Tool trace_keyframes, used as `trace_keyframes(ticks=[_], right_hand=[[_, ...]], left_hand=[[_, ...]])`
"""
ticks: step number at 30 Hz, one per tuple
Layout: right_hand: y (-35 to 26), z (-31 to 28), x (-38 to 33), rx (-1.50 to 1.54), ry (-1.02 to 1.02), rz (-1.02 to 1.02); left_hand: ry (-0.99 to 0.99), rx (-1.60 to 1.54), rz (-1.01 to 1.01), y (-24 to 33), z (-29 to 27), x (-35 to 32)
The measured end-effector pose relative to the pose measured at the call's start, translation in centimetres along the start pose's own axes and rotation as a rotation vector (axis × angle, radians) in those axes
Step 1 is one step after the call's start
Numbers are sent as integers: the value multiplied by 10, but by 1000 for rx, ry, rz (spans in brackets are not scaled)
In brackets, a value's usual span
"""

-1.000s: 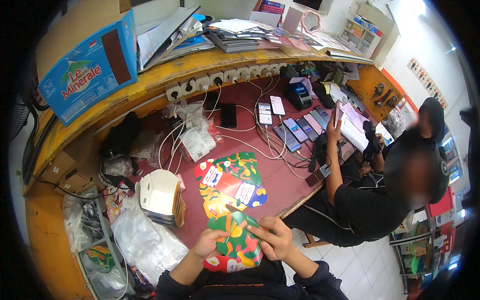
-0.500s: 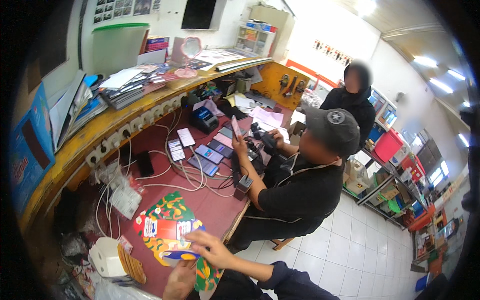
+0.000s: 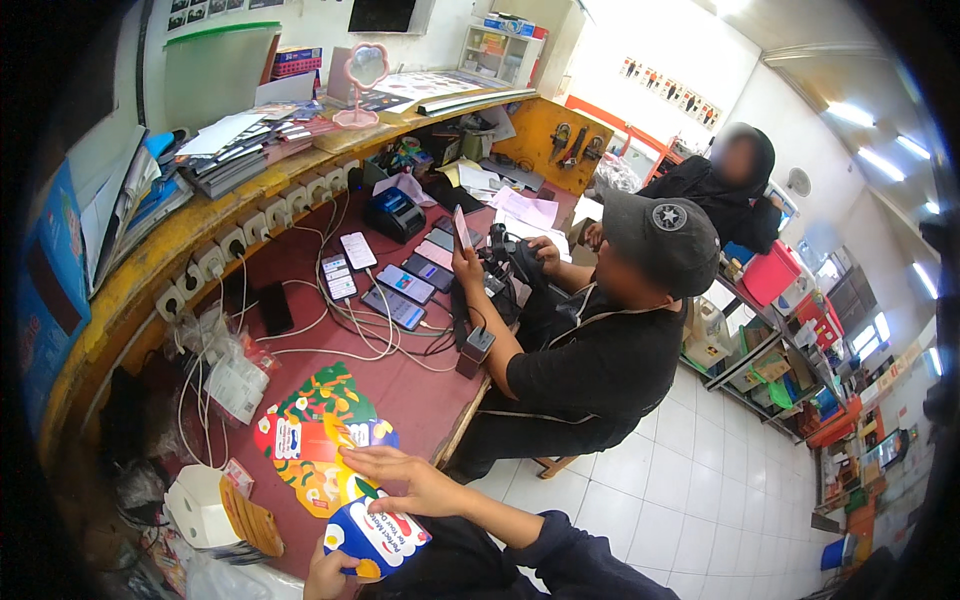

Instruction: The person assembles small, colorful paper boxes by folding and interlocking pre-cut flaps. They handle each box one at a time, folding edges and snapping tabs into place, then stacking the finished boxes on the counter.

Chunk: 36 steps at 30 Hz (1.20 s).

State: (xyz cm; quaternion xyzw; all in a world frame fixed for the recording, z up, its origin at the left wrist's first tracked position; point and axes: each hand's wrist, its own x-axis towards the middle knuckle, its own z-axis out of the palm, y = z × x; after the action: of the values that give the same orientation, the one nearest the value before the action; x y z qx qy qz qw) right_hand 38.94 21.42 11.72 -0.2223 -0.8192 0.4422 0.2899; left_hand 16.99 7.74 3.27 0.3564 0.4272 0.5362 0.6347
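My left hand (image 3: 328,572) is closed on the lower left edge of a die-cut printed card (image 3: 375,540), its blue front with egg pictures and white lettering facing up. Just above that, my right hand (image 3: 415,484) reaches in from the right. Its fingers are stretched out over a yellow patterned part at the card's top, and its thumb is by the blue part. Beyond both hands, more colourful printed card pieces (image 3: 318,435) in green, red and orange lie flat on the dark red tabletop (image 3: 410,410); where they end and the held card begins is hard to tell.
An opened white carton (image 3: 195,505) with brown card pieces (image 3: 250,520) stands at left. Several phones (image 3: 395,305) with white charging cables lie farther back. A seated person in a cap (image 3: 620,340) handles a phone at right; another person (image 3: 725,190) stands behind.
The card has turned so its blue lettered front faces up, and my left hand has moved down and left along it. My right hand's fingers have spread flatter. The standing person has leaned over.
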Motion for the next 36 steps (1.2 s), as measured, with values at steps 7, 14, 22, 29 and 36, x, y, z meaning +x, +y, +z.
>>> trace_keyframes(ticks=[7,14,22,29,36], right_hand=[[-1,33,-18,575,132,316],[-8,25,-13,213,242,-156],[-28,45,-9,-19,544,123],[-35,63,-1,-137,914,-47],[-23,50,-8,197,295,-86]], left_hand=[[-11,521,377,-5,-16,3],[-200,-496,105,25,6,21],[226,-590,-168,43,53,30],[309,-359,231,23,66,19],[0,-515,215,36,52,10]])
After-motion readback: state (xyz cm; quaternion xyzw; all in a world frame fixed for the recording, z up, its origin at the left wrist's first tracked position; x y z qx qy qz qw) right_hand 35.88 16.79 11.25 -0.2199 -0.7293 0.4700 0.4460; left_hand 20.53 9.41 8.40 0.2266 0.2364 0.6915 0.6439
